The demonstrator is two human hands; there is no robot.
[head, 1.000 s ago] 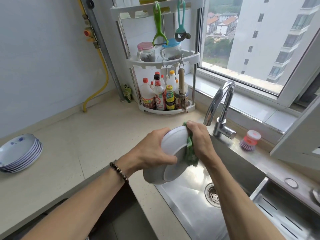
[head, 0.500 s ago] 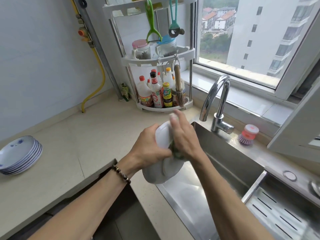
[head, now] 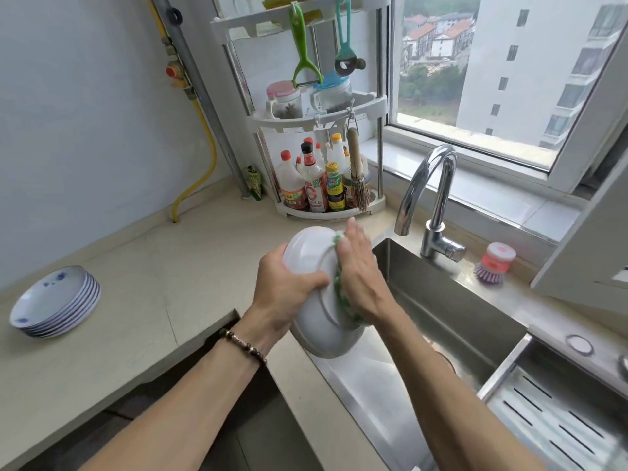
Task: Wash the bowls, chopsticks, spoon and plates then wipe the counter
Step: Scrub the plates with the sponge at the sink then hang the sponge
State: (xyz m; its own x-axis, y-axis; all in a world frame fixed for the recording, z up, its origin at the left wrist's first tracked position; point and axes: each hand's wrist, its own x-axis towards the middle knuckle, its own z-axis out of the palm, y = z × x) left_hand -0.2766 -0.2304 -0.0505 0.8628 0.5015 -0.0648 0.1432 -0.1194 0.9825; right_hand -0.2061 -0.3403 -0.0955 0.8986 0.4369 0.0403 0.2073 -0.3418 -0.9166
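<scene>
Over the sink, glossy white bowl tilts on edge.

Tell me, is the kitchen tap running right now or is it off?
Off, as far as shows: no water falls from the faucet spout, and the white bowl is scrubbed away from it, over the sink.

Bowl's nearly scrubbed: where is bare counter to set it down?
Free: the beige counter between the stack of blue-patterned plates, the white corner rack of bottles and the steel sink. Crowded: the strip behind the sink, with the chrome faucet and pink dish brush.
</scene>
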